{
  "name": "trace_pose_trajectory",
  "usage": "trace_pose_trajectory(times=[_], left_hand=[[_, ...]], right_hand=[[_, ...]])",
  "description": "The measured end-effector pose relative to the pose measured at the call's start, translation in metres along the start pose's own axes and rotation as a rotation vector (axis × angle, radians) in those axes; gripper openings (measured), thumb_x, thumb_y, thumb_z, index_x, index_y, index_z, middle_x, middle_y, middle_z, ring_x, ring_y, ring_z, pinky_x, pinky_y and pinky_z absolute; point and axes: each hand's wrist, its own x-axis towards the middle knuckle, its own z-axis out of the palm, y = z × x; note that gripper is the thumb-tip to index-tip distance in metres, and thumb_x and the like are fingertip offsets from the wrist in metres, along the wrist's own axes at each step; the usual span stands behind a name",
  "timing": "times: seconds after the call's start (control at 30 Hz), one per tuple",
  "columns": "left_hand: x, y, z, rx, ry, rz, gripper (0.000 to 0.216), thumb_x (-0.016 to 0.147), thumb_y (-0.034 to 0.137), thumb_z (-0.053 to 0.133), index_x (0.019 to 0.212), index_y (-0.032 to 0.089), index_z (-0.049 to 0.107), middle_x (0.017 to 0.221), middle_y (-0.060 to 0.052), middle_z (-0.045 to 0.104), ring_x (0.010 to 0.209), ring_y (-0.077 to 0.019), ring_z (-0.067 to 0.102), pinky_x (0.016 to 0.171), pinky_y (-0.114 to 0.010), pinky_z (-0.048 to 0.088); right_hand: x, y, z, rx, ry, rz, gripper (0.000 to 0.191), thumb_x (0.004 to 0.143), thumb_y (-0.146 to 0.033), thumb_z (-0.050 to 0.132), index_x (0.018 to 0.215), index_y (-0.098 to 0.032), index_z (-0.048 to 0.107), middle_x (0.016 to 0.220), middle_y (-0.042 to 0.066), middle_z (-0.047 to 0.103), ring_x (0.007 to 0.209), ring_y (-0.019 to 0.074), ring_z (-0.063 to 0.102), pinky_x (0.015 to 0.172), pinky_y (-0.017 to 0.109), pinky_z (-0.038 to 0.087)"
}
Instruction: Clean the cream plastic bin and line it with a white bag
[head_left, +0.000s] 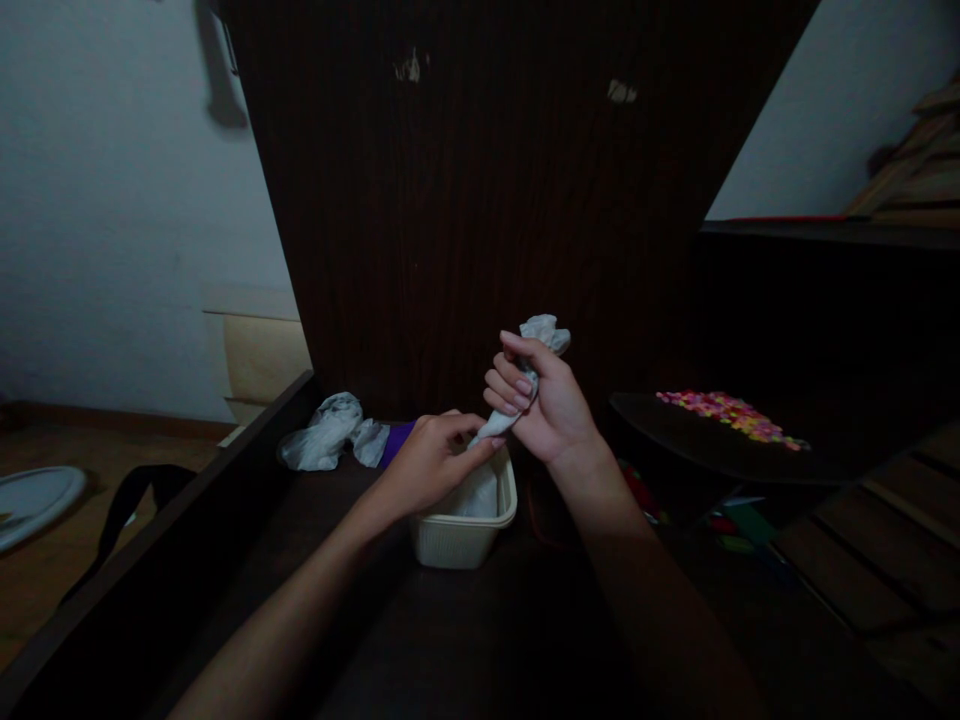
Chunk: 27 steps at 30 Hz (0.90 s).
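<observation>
My right hand [541, 402] is closed around the upper part of a twisted white cloth [546, 333], whose crumpled end sticks out above my fingers. My left hand [431, 461] pinches the lower end of the same cloth just above a small cream plastic basket [457, 535]. More white material lies inside the basket. Both hands hover over a dark wooden surface [495, 630].
A crumpled white cloth or bag [326, 432] and a purple item [396, 440] lie behind the basket. A dark tray [675, 435] with small pink and yellow pieces [731, 412] sits at right. A dark wooden panel [487, 200] stands behind. A white plate [34, 500] lies on the floor at left.
</observation>
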Motion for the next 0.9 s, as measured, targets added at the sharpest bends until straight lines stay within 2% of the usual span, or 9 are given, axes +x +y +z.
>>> trace_pose_trajectory(times=[0.2,0.43,0.5,0.57,0.67,0.77,0.83,0.9], left_hand=[[0.001,-0.004,-0.001,0.018,-0.111,0.013,0.028,0.094,0.037,0.06,0.084,0.017,0.076,0.076,0.0,0.069,0.068,-0.0132,0.059,0.061,-0.022,0.038],[0.002,-0.002,-0.005,0.029,-0.104,-0.044,0.035,0.095,0.042,0.057,0.077,0.016,0.073,0.071,0.0,0.065,0.066,-0.0136,0.058,0.06,-0.023,0.038],[0.002,-0.004,-0.005,-0.002,-0.093,-0.072,0.038,0.095,0.045,0.056,0.077,0.015,0.072,0.072,0.0,0.066,0.066,-0.014,0.059,0.061,-0.023,0.039],[0.002,-0.006,-0.005,-0.058,-0.086,-0.117,0.042,0.095,0.048,0.055,0.076,0.015,0.071,0.071,-0.001,0.067,0.066,-0.0145,0.06,0.059,-0.023,0.041],[0.003,-0.007,-0.004,-0.189,-0.074,-0.176,0.04,0.093,0.049,0.056,0.078,0.014,0.07,0.074,-0.003,0.069,0.068,-0.0153,0.061,0.059,-0.023,0.044],[0.004,-0.007,-0.004,-0.372,-0.047,-0.193,0.031,0.091,0.045,0.061,0.086,0.014,0.066,0.078,-0.003,0.07,0.072,-0.0155,0.064,0.062,-0.024,0.047],[0.005,-0.007,-0.004,-0.479,-0.031,-0.202,0.028,0.089,0.043,0.064,0.092,0.015,0.062,0.077,-0.003,0.07,0.071,-0.0153,0.065,0.063,-0.024,0.049],[0.007,-0.008,-0.004,-0.525,-0.001,-0.206,0.028,0.087,0.042,0.066,0.095,0.016,0.06,0.077,-0.002,0.07,0.07,-0.0149,0.065,0.063,-0.024,0.049]], right_hand=[[0.002,-0.013,-0.001,-0.047,0.056,-0.059,0.05,0.084,-0.022,0.067,0.051,-0.021,0.029,0.04,-0.011,0.025,0.036,0.0043,0.016,0.034,0.018,0.02],[0.004,-0.033,-0.019,-0.047,0.168,-0.186,0.039,0.082,-0.024,0.065,0.055,-0.021,0.036,0.044,-0.01,0.027,0.037,0.0046,0.018,0.036,0.019,0.021],[0.004,-0.039,-0.027,-0.044,0.24,-0.24,0.03,0.078,-0.025,0.065,0.058,-0.021,0.044,0.046,-0.01,0.032,0.037,0.0049,0.024,0.037,0.019,0.026],[0.004,-0.043,-0.036,-0.051,0.345,-0.317,0.018,0.073,-0.026,0.066,0.063,-0.021,0.052,0.052,-0.007,0.045,0.043,0.0064,0.04,0.043,0.02,0.037],[0.001,-0.045,-0.046,-0.093,0.468,-0.421,0.011,0.07,-0.03,0.066,0.076,-0.022,0.061,0.075,-0.001,0.066,0.066,0.012,0.062,0.061,0.025,0.051],[-0.005,-0.039,-0.052,-0.159,0.547,-0.425,0.019,0.067,-0.031,0.067,0.084,-0.023,0.065,0.089,-0.001,0.071,0.078,0.0137,0.065,0.067,0.026,0.052],[-0.011,-0.032,-0.054,-0.181,0.598,-0.429,0.022,0.062,-0.026,0.07,0.083,-0.023,0.066,0.088,-0.002,0.071,0.077,0.0126,0.064,0.068,0.024,0.052],[-0.018,-0.024,-0.054,-0.213,0.585,-0.431,0.019,0.06,-0.023,0.072,0.078,-0.023,0.066,0.082,-0.002,0.07,0.073,0.0118,0.063,0.066,0.023,0.051]])
